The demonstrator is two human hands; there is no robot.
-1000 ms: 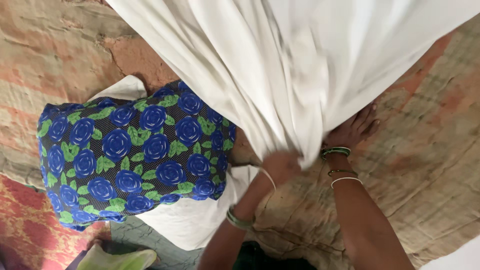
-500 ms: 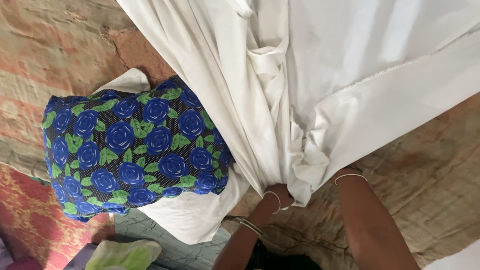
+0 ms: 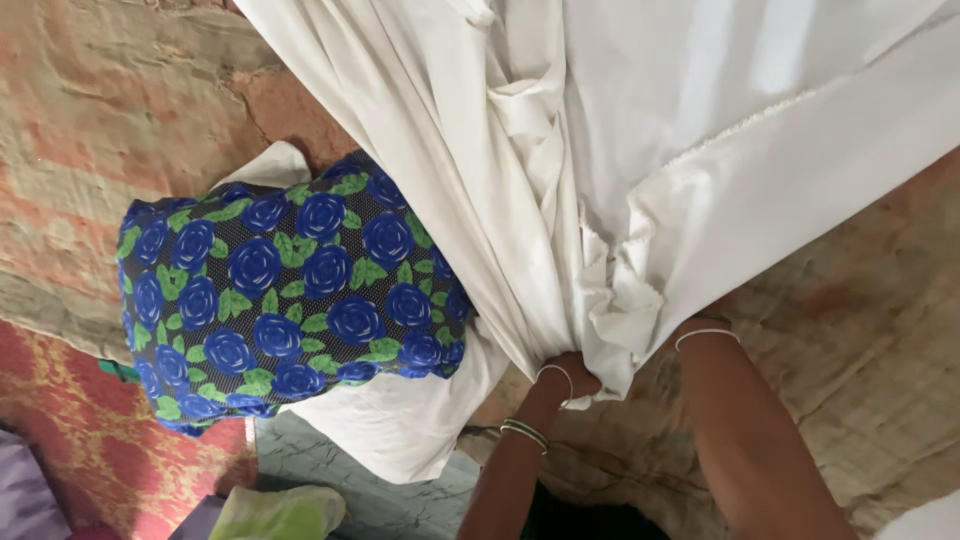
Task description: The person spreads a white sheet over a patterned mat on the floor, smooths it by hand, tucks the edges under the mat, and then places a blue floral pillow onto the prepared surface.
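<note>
A large white cloth (image 3: 640, 150) hangs down from the top of the view and narrows into a bunch of folds. My left hand (image 3: 570, 378), with bangles on the wrist, is closed around the lower end of that bunch. My right forearm comes up from the lower right. Only its wrist (image 3: 705, 350) with a thin bangle shows, because the hand itself is hidden under the crumpled edge of the white cloth (image 3: 625, 310).
A pillow with blue roses on a dark cover (image 3: 290, 300) lies left of the cloth, on a second white sheet (image 3: 400, 420). A woven tan mat (image 3: 860, 340) covers the floor. A red patterned rug (image 3: 60, 440) and a pale green bag (image 3: 280, 512) lie at lower left.
The cloth has been gathered into a tighter bunch and drawn nearer to me. My right hand, spread on the mat a second ago, is now covered by the cloth's edge.
</note>
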